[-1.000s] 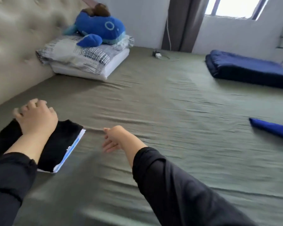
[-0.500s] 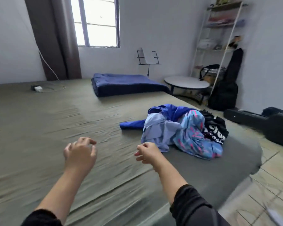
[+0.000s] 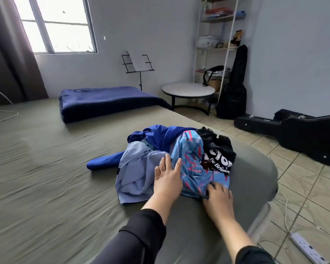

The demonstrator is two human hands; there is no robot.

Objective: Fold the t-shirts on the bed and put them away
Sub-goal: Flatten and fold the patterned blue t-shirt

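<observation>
T-shirts (image 3: 171, 157) lay heaped near the bed's (image 3: 46, 178) right corner, our two hands on them.

Olive sheets covered the wide bed; a folded navy blanket (image 3: 107, 101) sat farther back, below the window (image 3: 53, 25), with a round table (image 3: 188, 89), a shelf unit (image 3: 217, 35) and guitar cases (image 3: 301, 134) on the tiled floor to the right. We saw a crumpled pile: pale lilac, royal blue, light blue with pink streaks, black with white lettering. Our left hand (image 3: 168, 178) rested flat, fingers straight, across the lilac and patterned shirts; our right hand (image 3: 218, 195) touched the patterned shirt's edge, though we could not tell whether it gripped.
</observation>
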